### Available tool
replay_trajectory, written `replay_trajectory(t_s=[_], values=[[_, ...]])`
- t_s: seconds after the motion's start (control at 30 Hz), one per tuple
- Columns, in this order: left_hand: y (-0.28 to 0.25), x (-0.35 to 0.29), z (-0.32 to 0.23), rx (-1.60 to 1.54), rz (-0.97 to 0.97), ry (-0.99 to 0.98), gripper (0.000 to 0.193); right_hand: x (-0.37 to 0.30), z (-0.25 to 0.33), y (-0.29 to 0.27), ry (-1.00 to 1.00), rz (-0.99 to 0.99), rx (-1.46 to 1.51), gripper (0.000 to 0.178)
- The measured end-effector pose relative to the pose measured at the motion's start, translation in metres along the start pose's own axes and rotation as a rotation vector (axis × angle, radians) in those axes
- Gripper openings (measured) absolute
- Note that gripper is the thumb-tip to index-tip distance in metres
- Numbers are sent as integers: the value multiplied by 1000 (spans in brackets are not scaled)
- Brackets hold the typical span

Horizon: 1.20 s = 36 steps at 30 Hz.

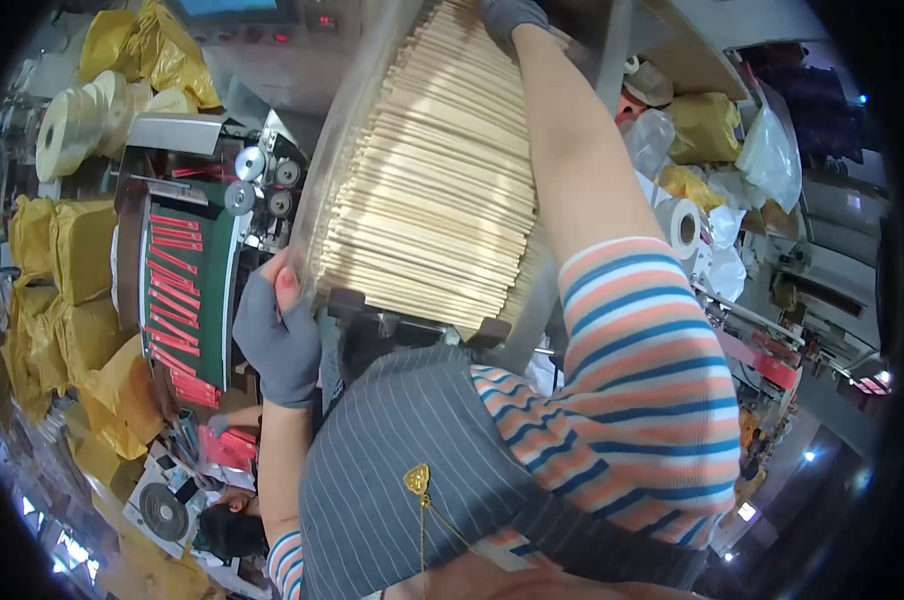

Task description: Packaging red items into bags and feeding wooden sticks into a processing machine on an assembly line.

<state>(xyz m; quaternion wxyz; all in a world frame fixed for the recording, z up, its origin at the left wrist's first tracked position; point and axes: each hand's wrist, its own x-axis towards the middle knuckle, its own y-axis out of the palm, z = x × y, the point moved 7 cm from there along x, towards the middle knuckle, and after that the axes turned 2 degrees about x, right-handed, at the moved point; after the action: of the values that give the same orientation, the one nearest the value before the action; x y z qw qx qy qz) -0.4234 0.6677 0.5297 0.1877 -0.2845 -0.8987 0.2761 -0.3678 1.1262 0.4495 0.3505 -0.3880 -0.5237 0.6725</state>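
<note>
A thick stack of thin, pale wooden sticks (437,170) lies crosswise, layer on layer, in a hopper with clear side walls (322,200). My left hand (277,335), in a grey glove with bare fingertips, is closed at the lower left edge of the clear wall, thumb against it; some fingers are hidden. Past the stack's far right corner reaches my right hand (515,18), also grey-gloved. Its fingers are cut off by the top of the picture. Dark brackets (347,300) stand at the stack's near edge.
Left of the hopper, a green conveyor belt (212,290) carries several narrow red wrappers (177,290), beside metal rollers (262,180). Clear film rolls (72,130) and yellow bags (67,250) stand farther left. Another person (234,522) is at lower left. A white roll (680,228) sits at right.
</note>
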Motion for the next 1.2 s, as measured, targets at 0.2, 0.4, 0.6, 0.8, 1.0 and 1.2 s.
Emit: replay_trajectory(t_s=[0.2,0.4,0.6,0.8,1.0,1.2], values=[[2,2,2,23,-46,75,19,-38,19,10,-508,71,194,65],[11,4,1,-119,-39,136,19,-48,16,28,-145,152,192,69],[4,5,-13,30,-82,316,22,-124,51,21,-396,415,221,75],[5,5,3,11,-42,255,25,-285,90,3,-690,398,-153,140],[10,9,7,14,-25,246,28,-278,99,19,-429,234,-274,110],[12,5,0,34,-30,280,28,-172,55,39,-246,-332,-419,84]])
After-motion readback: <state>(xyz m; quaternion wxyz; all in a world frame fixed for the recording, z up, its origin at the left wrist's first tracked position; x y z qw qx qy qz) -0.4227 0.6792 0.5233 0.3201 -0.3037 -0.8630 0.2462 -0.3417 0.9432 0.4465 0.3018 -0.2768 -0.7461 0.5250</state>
